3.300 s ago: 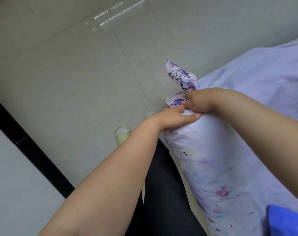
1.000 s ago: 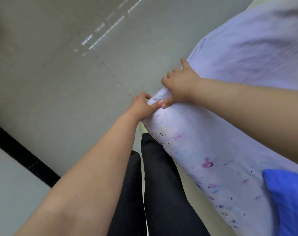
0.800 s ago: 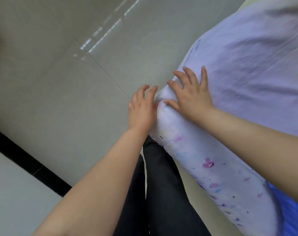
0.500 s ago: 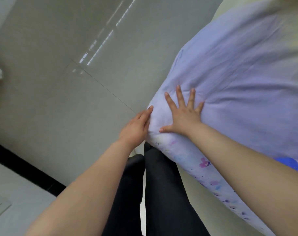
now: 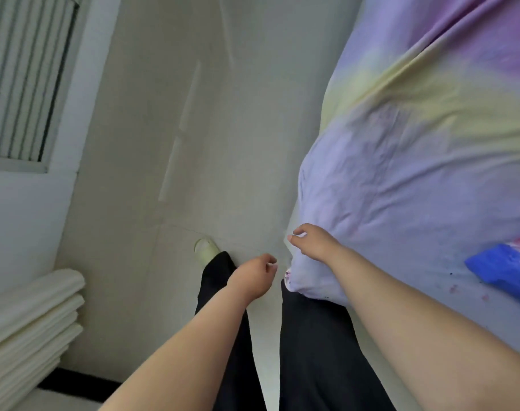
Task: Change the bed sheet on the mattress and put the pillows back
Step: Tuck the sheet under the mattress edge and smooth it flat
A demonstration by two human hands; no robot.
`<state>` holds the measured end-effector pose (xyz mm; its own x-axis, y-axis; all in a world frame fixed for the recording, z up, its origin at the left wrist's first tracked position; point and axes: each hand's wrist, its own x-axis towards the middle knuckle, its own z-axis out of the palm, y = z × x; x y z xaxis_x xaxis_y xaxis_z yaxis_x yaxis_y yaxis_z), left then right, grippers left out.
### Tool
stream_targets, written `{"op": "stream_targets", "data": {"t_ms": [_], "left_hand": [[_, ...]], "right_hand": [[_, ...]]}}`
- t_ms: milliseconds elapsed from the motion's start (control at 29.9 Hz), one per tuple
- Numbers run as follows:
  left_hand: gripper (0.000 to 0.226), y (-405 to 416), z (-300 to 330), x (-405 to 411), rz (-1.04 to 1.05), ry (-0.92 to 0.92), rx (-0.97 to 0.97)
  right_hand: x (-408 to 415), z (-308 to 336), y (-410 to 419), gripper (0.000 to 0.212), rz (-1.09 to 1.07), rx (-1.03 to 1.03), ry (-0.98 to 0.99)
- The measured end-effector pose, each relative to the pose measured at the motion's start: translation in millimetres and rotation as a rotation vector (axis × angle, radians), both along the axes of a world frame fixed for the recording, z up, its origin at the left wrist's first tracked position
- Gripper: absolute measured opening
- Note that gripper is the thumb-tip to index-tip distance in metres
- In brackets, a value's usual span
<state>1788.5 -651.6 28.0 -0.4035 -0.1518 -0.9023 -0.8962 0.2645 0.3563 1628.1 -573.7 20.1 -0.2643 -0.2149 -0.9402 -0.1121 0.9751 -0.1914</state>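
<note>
A lilac, yellow and purple bed sheet (image 5: 416,161) covers the mattress on the right, pulled over its near corner (image 5: 309,280). My right hand (image 5: 315,243) hovers at that corner with loosely curled fingers and holds nothing. My left hand (image 5: 252,277) hangs just left of the corner, off the sheet, fingers loosely curled and empty. A blue patterned cloth (image 5: 508,268) lies on the sheet at the right edge; I cannot tell whether it is a pillow.
Pale tiled floor (image 5: 193,143) fills the middle. My dark trouser legs (image 5: 312,336) stand against the bed, a pale green slipper (image 5: 205,250) on one foot. Folded cream bedding (image 5: 30,318) is stacked at the lower left, below a white louvred panel (image 5: 24,75).
Both hands pressed flat on the sheet at the corner half a second ago; now they have lifted off and pulled back, fingers curled. The view has swung up along the bed.
</note>
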Motion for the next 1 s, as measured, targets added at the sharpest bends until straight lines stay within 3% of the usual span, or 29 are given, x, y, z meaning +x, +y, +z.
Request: {"op": "stream_targets", "data": {"t_ms": [100, 301, 502, 669, 1003], "left_hand": [[0.032, -72.0, 13.1, -10.5, -0.039, 0.017, -0.124], [0.031, -165.4, 38.1, -73.3, -0.035, 0.056, -0.144], [0.029, -224.0, 74.1, -203.0, -0.034, 0.089, -0.071], [0.027, -280.7, 108.0, -341.1, 0.031, 0.14, -0.109], [0.023, -413.1, 152.1, -613.1, -0.003, 0.306, -0.132]], "right_hand": [[12.2, 17.0, -52.6, 0.017, -0.202, -0.084, -0.007], [-16.7, 67.8, -132.8, 0.007, -0.462, -0.29, -0.013], [-144.6, 121.5, -163.2, 0.012, -0.808, -0.368, 0.131], [-274.7, 153.8, -187.4, 0.015, -0.812, -0.342, 0.146], [-536.0, 192.2, -308.9, 0.019, -1.044, -0.452, 0.253]]}}
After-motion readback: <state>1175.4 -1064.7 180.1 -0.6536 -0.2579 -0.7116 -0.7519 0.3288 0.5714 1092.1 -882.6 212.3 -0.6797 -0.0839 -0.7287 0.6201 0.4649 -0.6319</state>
